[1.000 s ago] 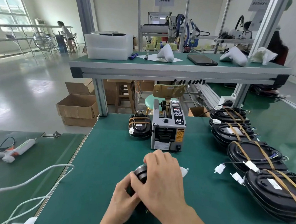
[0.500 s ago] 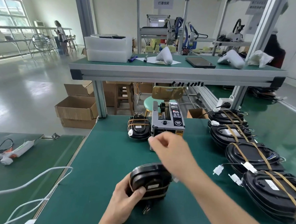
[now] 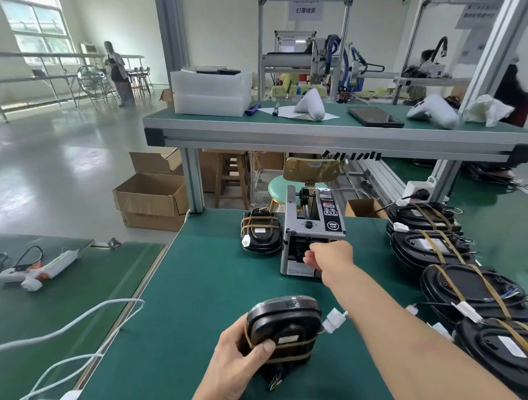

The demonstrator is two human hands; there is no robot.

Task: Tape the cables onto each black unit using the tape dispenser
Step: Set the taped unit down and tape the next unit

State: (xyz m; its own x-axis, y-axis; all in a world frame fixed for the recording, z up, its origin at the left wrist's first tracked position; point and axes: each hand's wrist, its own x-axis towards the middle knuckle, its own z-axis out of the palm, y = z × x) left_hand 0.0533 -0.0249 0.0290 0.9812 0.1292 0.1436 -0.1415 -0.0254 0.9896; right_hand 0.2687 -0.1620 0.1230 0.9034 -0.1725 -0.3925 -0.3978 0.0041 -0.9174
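1. The tape dispenser (image 3: 311, 233) stands on the green table (image 3: 204, 289) and serves as the landmark. In front of it, nearer the person, the left hand (image 3: 237, 362) grips a black unit (image 3: 281, 327), fingers and thumb curled round its near edge. This unit already wears a tan tape band; its white connector (image 3: 333, 321) sticks out loose toward the right.
2. The right hand (image 3: 330, 258) reaches to the dispenser's front outlet, fingers curled there as if pinching a strip; whether tape is actually held cannot be told.
3. Just left of the dispenser sits one taped unit (image 3: 259, 235). To its right runs a row of larger taped units (image 3: 467, 286), each crossed by tan strips. Judging by this, most of the work looks done and the held unit likely needs another strip.
4. Room: open green surface lies left of and in front of the dispenser. The table's left edge is well apart from it, with white cables (image 3: 62, 342) lying beyond. The right side is crowded by the row, so the right forearm passes close beside it.
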